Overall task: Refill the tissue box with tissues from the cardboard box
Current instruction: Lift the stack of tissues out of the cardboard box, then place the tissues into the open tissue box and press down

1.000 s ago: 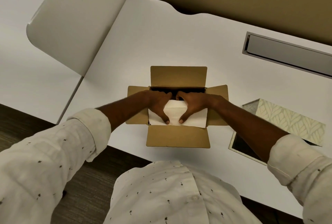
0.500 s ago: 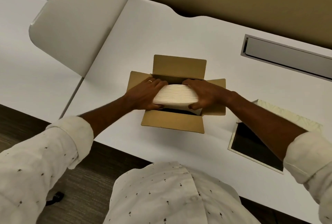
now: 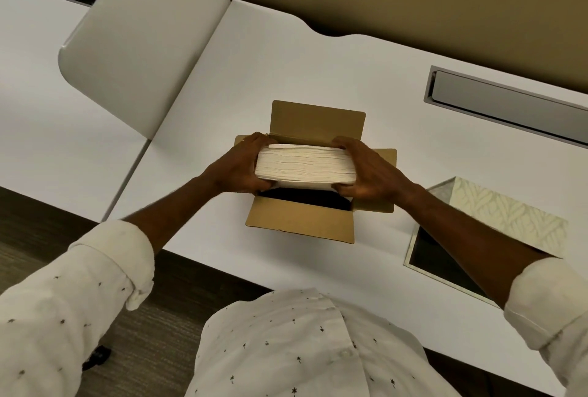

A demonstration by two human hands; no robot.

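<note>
Head view, from biggest to smallest: white desk (image 3: 286,56) filling most of the frame; near its middle an open cardboard box (image 3: 300,223), four flaps spread, dark inside. Off to the right, near the front edge, tissue box (image 3: 509,218) with leaf pattern, lying open with a dark hollow facing up, partly hidden behind the right forearm. Held just above the mouth of the cardboard box, a thick stack of tissues (image 3: 305,162), clear of the flaps. Left hand (image 3: 237,167) wrapped round the stack's left end, right hand (image 3: 370,170) round the right end, thumbs underneath, both closed firmly on it. Long axis of the stack running left to right, layered edge facing the camera, broad faces roughly level with a slight tilt toward the viewer. Step in hand, by the look of it: lifting out, done or nearly so. Next move likely calls for carrying the stack right, squeezing it to keep layers together, lining it up with the opening of the tissue box and lowering it in flat.
</note>
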